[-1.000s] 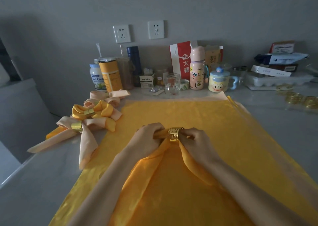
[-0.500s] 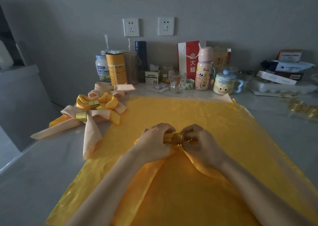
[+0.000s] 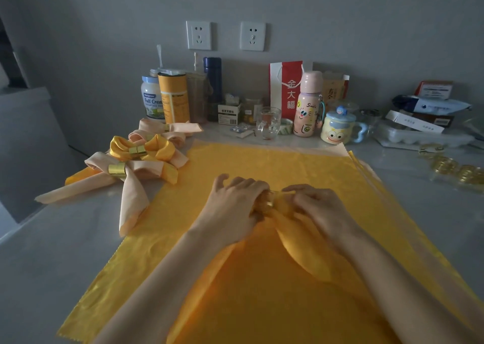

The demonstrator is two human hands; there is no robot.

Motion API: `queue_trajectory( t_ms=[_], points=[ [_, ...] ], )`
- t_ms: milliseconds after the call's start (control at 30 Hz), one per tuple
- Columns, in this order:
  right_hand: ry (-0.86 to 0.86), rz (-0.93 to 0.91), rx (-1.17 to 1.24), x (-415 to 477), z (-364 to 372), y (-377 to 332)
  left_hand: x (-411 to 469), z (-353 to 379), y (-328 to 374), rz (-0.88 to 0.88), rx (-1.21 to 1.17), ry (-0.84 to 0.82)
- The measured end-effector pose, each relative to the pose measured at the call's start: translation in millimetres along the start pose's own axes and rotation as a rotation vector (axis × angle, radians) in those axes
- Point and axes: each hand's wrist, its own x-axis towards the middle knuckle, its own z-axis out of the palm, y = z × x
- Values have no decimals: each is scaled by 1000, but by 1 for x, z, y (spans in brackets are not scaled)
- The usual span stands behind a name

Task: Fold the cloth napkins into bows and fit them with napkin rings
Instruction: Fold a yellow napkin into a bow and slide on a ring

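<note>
ring [image 3: 269, 203] meets soft napkin [image 3: 303, 252]
left hand [image 3: 235, 205] curls round ring; right hand [image 3: 322, 207] pinches the slippery-looking napkin beside it.

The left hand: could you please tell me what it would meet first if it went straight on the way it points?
Probably the gold napkin ring on the gathered yellow napkin, right by the left hand, with the right hand just beyond it.

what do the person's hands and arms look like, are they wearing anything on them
Both the left hand and the right hand are bare: no gloves, and no finger rings, watch or bracelet show. The forearms are bare too, with no sleeve in view.
</note>
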Motion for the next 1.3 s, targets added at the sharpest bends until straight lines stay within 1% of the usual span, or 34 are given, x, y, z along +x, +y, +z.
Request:
queue_trajectory(
  t_ms=[67,167,200,267,333,400,433,467,567,600,667,700,767,833,867,933,1033,1067,1100,1200,1300],
  points=[
    [46,26,60,1,-8,-2,0,-2,-12,-44,1,-6],
    [49,3,16,0,-8,-7,-2,0,-16,-50,-99,61],
    [22,27,5,-1,-6,-10,-2,1,-15,-29,-114,96],
    [-75,154,-32,-2,-3,-13,-1,2,-11,23,-103,161],
    [-188,256,-114,-3,-2,-14,-1,6,-10,87,-25,255],
    [-203,261,-170,-5,-2,-15,-2,7,-10,106,20,341],
    [-180,251,-138,-5,-2,-17,-2,6,-10,59,-43,346],
    [-159,246,-73,-6,-3,-19,-3,3,-9,-39,-171,331],
    [-151,208,68,-7,-8,-22,-2,-8,-8,-433,-656,227],
    [-157,195,102,-7,-9,-23,-1,-10,-9,-508,-795,172],
    [-154,185,149,-9,-9,-24,0,-12,-8,-522,-975,76],
    [-147,184,166,-8,-9,-25,0,-12,-8,-504,-1009,68],
    [-119,193,211,-7,-10,-26,0,-13,-6,-472,-1015,103],
    [-94,206,241,-6,-10,-26,-2,-13,1,-489,-1120,145],
    [-80,208,237,-6,-10,-26,-2,-13,4,-551,-1225,155],
    [-32,184,236,-6,-9,-25,-1,-16,9,-734,-1411,136],
    [65,101,197,-5,-6,-23,-1,-18,10,-898,-1572,-2],
    [84,81,184,-6,-6,-23,-1,-18,11,-919,-1608,-21],
    [92,64,171,-6,-5,-22,-2,-16,12,-917,-1625,-5],
    [103,13,137,-6,-4,-22,-1,-9,13,-881,-1581,98],
    [131,-9,242,-5,-5,-24,0,-10,13,-891,-1575,153]
  ],
)
